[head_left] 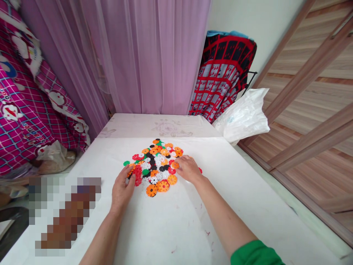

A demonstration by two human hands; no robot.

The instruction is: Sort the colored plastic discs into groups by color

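A loose pile of notched plastic discs (153, 162), in orange, red, white, black and green, lies spread on the white-covered table (165, 224). My left hand (122, 186) rests at the pile's left side, thumb and fingers apart, near the red discs (138, 175). On the opposite side my right hand (189, 168) curves against the pile, its fingertips at an orange disc (175, 165). That hand's thumb is partly hidden, and no firm grip shows. Closest to me lie larger orange discs (163, 186).
Left of my arm is a pixelated patch (66, 217) hiding what is there. A white plastic bag (242, 116) stands past the table's right edge. Behind the table hangs a purple curtain (149, 55), with wooden cabinet doors (311, 110) at right and a pink checked blanket (33, 110) at left.
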